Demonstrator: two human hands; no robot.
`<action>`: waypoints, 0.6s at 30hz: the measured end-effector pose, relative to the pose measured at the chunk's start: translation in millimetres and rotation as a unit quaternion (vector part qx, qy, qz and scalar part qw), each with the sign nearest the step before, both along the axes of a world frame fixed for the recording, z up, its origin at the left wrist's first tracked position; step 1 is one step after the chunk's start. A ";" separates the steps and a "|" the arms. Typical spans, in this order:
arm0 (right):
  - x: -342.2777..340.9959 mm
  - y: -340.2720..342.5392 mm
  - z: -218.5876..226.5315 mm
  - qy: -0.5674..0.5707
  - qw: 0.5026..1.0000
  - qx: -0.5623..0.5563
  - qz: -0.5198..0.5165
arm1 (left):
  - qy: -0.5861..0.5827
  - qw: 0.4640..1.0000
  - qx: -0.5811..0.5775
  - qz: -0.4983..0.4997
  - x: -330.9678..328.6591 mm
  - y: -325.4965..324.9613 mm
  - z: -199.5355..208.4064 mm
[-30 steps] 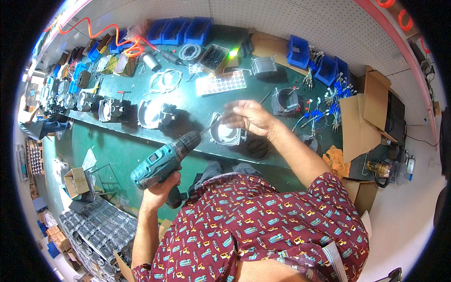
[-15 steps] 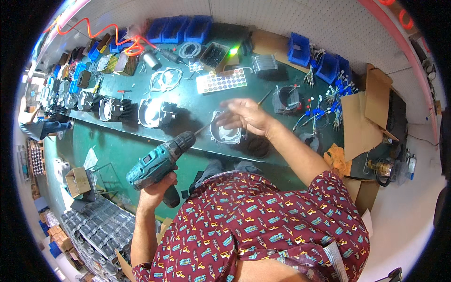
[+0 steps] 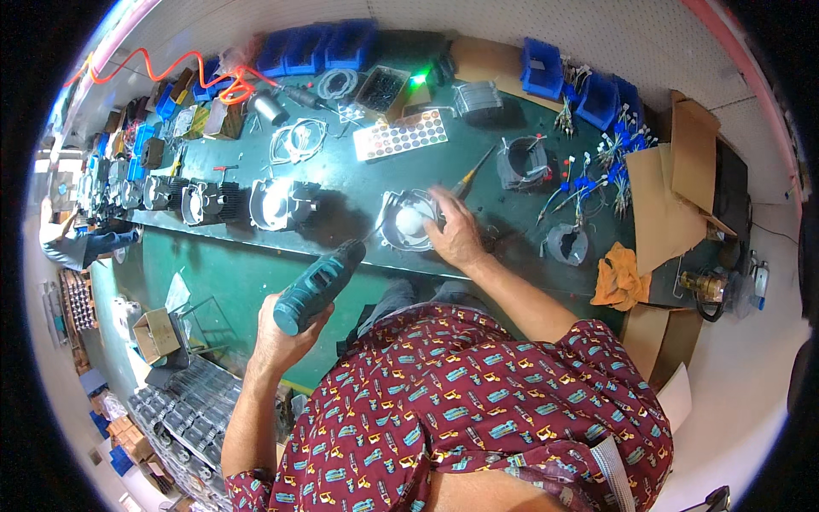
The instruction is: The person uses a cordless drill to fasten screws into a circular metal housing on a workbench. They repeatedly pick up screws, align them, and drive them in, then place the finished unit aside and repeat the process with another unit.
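A teal cordless drill is gripped in my left hand. Its thin bit points up and right, ending close to the left rim of a round metal motor housing at the bench's near edge; contact cannot be made out. My right hand is on the right side of this housing, fingers curled over its rim and thumb toward the opening. Inside the ring shows a bright white round part. Just beyond the right hand lies a screwdriver with a yellow handle.
More metal housings line the bench to the left. Behind are a sheet of round stickers, coiled white cable and blue bins. Wound rings, blue-ended wires, an orange cloth and cardboard lie right.
My right hand has come down from above the housing onto its right side. The drill has swung to a steeper angle and shifted right, its bit staying near the housing's left rim.
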State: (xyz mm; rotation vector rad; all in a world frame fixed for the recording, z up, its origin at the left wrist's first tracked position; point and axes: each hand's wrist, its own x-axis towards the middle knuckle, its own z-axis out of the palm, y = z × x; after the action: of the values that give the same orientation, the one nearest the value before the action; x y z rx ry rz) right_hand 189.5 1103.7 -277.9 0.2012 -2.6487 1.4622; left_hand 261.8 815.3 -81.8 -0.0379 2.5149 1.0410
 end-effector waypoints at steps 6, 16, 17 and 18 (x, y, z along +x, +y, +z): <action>3.0 -2.3 -1.7 -0.013 0.998 -0.055 -0.003 | 0.004 0.993 -0.083 -0.085 -27.6 3.8 17.0; -3.9 -6.3 0.5 0.021 0.998 -0.054 -0.008 | -0.025 0.967 -0.157 -0.199 -118.2 32.7 48.0; -4.2 -3.8 2.5 0.015 0.999 -0.048 -0.015 | -0.026 0.966 -0.154 -0.204 -122.2 35.4 46.7; -3.5 -3.9 4.8 0.005 0.998 -0.060 -0.013 | -0.008 0.965 -0.142 -0.218 -123.0 35.9 46.1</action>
State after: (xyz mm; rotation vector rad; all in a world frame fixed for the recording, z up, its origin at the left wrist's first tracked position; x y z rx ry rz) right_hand 186.1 1099.8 -273.1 0.1628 -2.5352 1.6001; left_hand 138.7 851.2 -35.8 0.4052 2.4757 0.4987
